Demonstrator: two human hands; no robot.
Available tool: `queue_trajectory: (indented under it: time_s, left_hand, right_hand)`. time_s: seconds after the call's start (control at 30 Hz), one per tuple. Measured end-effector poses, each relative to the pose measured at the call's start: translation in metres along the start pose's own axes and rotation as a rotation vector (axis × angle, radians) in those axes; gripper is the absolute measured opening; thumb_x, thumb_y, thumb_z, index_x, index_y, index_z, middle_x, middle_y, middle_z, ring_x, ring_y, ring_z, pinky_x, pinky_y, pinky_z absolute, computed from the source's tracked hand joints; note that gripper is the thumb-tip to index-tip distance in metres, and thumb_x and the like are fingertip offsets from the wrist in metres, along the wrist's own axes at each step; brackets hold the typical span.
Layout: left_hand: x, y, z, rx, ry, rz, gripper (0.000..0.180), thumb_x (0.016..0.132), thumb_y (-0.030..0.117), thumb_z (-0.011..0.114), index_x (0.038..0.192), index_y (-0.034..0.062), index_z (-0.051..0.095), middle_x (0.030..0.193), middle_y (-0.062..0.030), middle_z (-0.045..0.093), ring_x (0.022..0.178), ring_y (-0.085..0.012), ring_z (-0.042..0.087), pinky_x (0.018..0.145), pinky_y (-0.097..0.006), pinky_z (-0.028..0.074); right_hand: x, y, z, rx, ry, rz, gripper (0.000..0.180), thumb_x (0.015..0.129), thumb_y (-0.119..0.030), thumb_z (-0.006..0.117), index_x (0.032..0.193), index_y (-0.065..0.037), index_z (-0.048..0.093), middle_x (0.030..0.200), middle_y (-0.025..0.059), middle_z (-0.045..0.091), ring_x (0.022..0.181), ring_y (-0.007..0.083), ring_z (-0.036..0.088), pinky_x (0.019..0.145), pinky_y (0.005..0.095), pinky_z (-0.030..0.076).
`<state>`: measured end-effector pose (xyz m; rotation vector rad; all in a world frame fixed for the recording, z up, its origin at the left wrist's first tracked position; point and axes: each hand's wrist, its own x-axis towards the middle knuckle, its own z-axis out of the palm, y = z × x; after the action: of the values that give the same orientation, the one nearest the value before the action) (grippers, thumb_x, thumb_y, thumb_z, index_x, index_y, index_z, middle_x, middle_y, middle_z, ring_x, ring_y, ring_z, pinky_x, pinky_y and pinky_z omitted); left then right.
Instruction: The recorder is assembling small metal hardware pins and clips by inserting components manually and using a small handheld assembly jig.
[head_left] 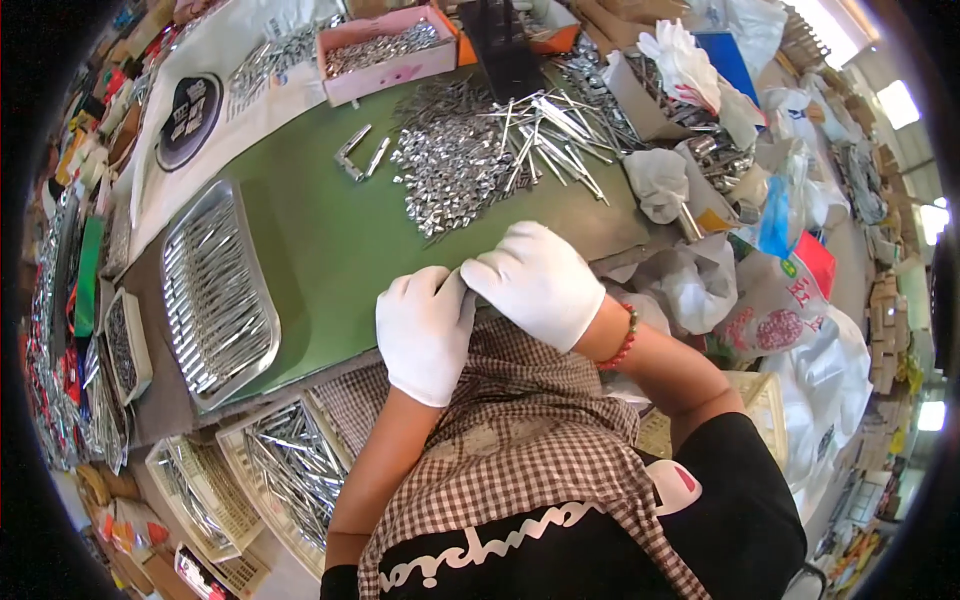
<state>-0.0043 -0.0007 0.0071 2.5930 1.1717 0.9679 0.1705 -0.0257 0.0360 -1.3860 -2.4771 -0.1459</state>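
Note:
My left hand (425,325) and my right hand (537,280), both in white gloves, meet above the near edge of the green work surface (330,245). The fingers of both are closed and pressed together, thumb to thumb; whatever they pinch is hidden by the gloves. Just beyond my hands lies a heap of small shiny metal pieces (440,175). Beside it, to the right, long thin metal rods (560,135) spread out in a loose pile. A few separate metal parts (350,160) rest left of the heap.
At left, a metal tray (275,345) holds rows of slim metal pieces. A pink box (325,62) of small metal parts stands at the back. Baskets of metal rods (228,440) sit below the table's left edge. Plastic bags (700,285) crowd the right side.

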Motion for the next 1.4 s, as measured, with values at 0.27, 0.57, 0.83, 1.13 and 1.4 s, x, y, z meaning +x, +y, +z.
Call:
queue_trajectory:
  time_s: [0.27,0.57,0.83,1.13,1.4]
  left_hand:
    - [-0.005,-0.001,0.005,0.010,0.054,-0.003,0.018,0.080,0.014,0.073,0.098,0.0120,0.073,0.085,-0.0034,0.061,0.077,-0.0279,0.059,0.069,-0.041,0.046]
    - [-0.003,0.003,0.004,0.024,0.059,-0.022,0.014,0.081,0.015,0.073,0.095,0.0123,0.073,0.085,-0.0032,0.062,0.079,-0.0279,0.061,0.071,-0.041,0.047]
    - [-0.003,-0.001,0.007,0.002,0.073,-0.016,0.014,0.081,0.015,0.073,0.094,0.0124,0.074,0.082,-0.0041,0.062,0.076,-0.0291,0.060,0.069,-0.043,0.047]
    - [0.000,0.000,0.003,-0.034,0.045,-0.019,0.013,0.080,0.017,0.073,0.093,0.0136,0.074,0.080,-0.0040,0.062,0.076,-0.0288,0.061,0.068,-0.042,0.047]
    - [0.000,0.002,0.002,-0.043,-0.004,-0.033,0.014,0.080,0.014,0.072,0.093,0.0133,0.075,0.083,-0.0041,0.063,0.079,-0.0284,0.061,0.070,-0.042,0.046]
  right_hand:
    - [-0.051,0.062,-0.047,-0.404,0.254,0.729,0.043,0.073,-0.015,0.071,0.115,-0.010,0.060,0.123,0.0156,0.060,0.120,0.0359,0.053,0.103,0.0505,0.040]
    - [-0.113,0.150,-0.100,-0.733,0.654,0.727,0.014,0.087,-0.016,0.068,0.098,-0.008,0.070,0.101,0.0109,0.070,0.098,0.0316,0.065,0.086,0.0418,0.050]
    - [-0.112,0.111,-0.060,-0.488,0.376,0.731,0.023,0.083,-0.022,0.069,0.104,-0.013,0.069,0.097,0.0097,0.067,0.091,0.0335,0.063,0.081,0.0454,0.050]
    - [-0.108,0.077,-0.020,-0.172,0.394,0.839,0.052,0.086,-0.017,0.068,0.136,-0.012,0.055,0.101,0.0176,0.064,0.096,0.0384,0.064,0.084,0.0481,0.051]
    - [-0.065,-0.029,-0.011,0.171,0.009,0.585,0.064,0.077,-0.023,0.081,0.137,-0.024,0.059,0.090,0.0137,0.066,0.078,0.0304,0.068,0.063,0.0398,0.055]
